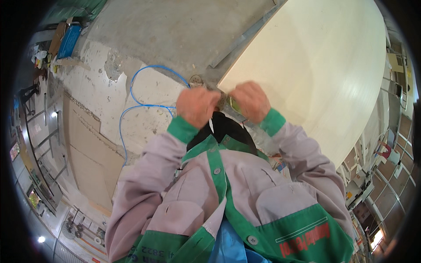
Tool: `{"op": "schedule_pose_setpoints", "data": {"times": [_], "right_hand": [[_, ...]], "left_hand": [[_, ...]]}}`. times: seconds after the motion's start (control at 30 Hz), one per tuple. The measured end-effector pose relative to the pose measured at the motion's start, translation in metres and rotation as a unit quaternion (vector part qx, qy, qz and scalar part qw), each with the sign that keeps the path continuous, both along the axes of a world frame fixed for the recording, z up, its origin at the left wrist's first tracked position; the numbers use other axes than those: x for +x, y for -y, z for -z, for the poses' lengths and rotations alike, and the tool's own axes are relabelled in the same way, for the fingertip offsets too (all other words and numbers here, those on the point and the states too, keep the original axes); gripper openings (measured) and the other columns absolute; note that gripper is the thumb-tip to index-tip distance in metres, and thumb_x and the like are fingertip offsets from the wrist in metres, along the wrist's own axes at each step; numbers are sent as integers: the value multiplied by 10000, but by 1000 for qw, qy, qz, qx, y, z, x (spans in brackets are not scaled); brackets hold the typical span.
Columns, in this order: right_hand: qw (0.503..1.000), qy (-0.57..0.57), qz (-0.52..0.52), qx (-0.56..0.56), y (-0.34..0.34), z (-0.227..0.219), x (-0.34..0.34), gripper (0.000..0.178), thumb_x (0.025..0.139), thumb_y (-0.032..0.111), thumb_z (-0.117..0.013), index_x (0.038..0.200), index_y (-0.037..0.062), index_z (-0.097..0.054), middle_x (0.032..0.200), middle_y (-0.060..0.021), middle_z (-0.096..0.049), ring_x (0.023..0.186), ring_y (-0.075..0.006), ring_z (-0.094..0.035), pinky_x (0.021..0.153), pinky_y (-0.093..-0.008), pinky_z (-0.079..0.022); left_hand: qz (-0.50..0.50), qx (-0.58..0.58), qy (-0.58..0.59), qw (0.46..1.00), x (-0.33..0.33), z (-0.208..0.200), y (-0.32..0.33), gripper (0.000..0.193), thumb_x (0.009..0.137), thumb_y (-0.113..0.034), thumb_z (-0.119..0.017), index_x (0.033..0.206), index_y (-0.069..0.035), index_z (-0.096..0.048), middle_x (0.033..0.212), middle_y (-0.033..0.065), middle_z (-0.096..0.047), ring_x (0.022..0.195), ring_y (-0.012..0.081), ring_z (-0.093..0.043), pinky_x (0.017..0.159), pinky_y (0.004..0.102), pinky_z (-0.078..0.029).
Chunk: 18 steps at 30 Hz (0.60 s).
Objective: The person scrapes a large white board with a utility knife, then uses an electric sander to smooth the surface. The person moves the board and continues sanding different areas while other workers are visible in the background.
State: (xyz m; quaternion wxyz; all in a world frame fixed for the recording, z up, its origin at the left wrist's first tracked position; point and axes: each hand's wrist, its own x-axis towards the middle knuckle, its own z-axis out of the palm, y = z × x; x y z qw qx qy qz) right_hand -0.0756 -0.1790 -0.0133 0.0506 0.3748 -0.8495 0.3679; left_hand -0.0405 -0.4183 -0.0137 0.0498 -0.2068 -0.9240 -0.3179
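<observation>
At the bottom of the frame spreads the wearer's pale mauve and green jacket (245, 175), with a bright blue garment (228, 245) showing through its open front. Above it, at the centre, are black trousers (232, 131).

The two hands are raised just above the middle of the frame, near each other but apart, backs up and fingers bent inward. The left hand (197, 106) is left of centre; its fingertips are hidden, so I cannot tell whether it pinches anything. A thin white strip (212, 126) shows just below it, and whether they touch is unclear. The right hand (251, 101) is right of centre, curled beside a small yellow-green thing (235, 105) that sits in the gap between the hands; whether the fingers grip it cannot be told.

Past the left hand, the brown tip of what looks like a shoe (196, 80) shows near the centre, and a blue hose (151, 66) loops over the floor (158, 26) to the left. A large cream board (315, 70) fills the upper right, its corner close to the right hand, with a grey strip (243, 39) along its left edge. Farther off, brown sheets (83, 144) lie at the left, and a blue box (69, 40) stands in the upper left, below a green sheet (85, 8)
</observation>
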Motion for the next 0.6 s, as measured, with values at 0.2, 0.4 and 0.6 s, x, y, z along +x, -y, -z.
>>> {"op": "schedule_pose_setpoints", "data": {"times": [0.2, 0.4, 0.6], "right_hand": [[998, 15, 62, 22, -19, 2, -7, 138, 859, 55, -648, 993, 64, -680, 928, -114, -652, 902, -317, -620, 796, -436, -500], [963, -58, 262, 9, -16, 20, -83, 70, 890, 82, -627, 943, 59, -666, 888, -118, -636, 891, -339, -603, 809, -451, -508], [990, -16, 139, -1, -3, 2, 3, 154, 826, 42, -639, 976, 65, -661, 912, -100, -637, 895, -322, -604, 811, -436, -512]], "left_hand": [[4, 8, -40, 999, -31, -12, -22, 122, 836, -176, -766, 955, -204, -764, 795, 28, -694, 738, 270, -666, 644, 430, -475], [51, 12, -107, 993, -162, 30, -41, 121, 893, -279, -744, 960, -182, -773, 817, 47, -689, 753, 290, -665, 674, 435, -495], [94, -58, -10, 994, -59, -13, -8, 97, 909, -301, -717, 938, -213, -745, 826, 38, -666, 758, 293, -654, 660, 443, -464]]}}
